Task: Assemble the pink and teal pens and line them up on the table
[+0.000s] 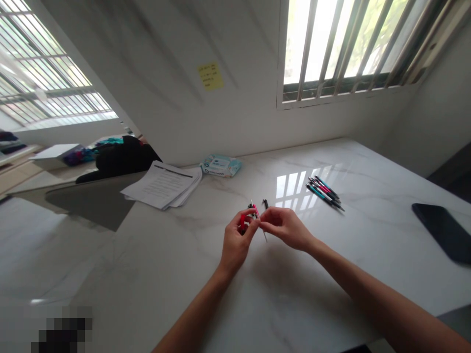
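Pen part, slim and pink, is held at the centre of the frame, over a marbled white tabletop. The left hand curls around it, thumb and forefinger nearly closed, with a red piece in the same grasp; the right hand pinches at its lower end, fingertips together. The step in hand appears to be close fingertip work on small pieces; the next move calls for a light, steady pinch.

A dark phone lies at the right edge. A black pen is just beyond the right hand, and grouped pens lie right of centre. Farther off, left of centre, papers sit beside a blue pack near the wall. Above are a yellow note, top centre, and a bright barred window, upper right.
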A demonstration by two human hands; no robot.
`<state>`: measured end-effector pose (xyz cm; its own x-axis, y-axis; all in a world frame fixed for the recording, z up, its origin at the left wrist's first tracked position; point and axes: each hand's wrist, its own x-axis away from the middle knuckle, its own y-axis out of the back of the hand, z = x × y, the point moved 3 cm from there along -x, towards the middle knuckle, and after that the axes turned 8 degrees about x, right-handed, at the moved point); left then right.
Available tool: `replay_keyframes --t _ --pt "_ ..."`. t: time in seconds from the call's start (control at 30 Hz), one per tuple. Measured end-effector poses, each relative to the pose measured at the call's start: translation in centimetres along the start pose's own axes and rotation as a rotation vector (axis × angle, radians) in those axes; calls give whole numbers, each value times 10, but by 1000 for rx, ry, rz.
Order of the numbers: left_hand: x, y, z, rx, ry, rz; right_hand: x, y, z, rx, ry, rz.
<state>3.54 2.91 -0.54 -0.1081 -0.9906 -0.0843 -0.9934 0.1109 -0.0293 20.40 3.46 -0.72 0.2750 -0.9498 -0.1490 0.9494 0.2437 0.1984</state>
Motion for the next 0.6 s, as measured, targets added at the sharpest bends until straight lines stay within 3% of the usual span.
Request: replay_keyframes --t 0.1,0.2,0.33,0.43,0.6 --pt "-3 3 4 42 13 -46 4 -9 -1 77 12 41" --pt "-7 9 9 95 35 -128 1 -4 -6 181 29 28" --pt "-12 15 13 157 70 -222 -10 22 -23 353 -17 -178" --pt "-12 13 15 162 103 -210 -18 41 -38 461 -83 -341" --pt "-5 4 15 79 109 -122 -27 50 -53 575 -144 -376"
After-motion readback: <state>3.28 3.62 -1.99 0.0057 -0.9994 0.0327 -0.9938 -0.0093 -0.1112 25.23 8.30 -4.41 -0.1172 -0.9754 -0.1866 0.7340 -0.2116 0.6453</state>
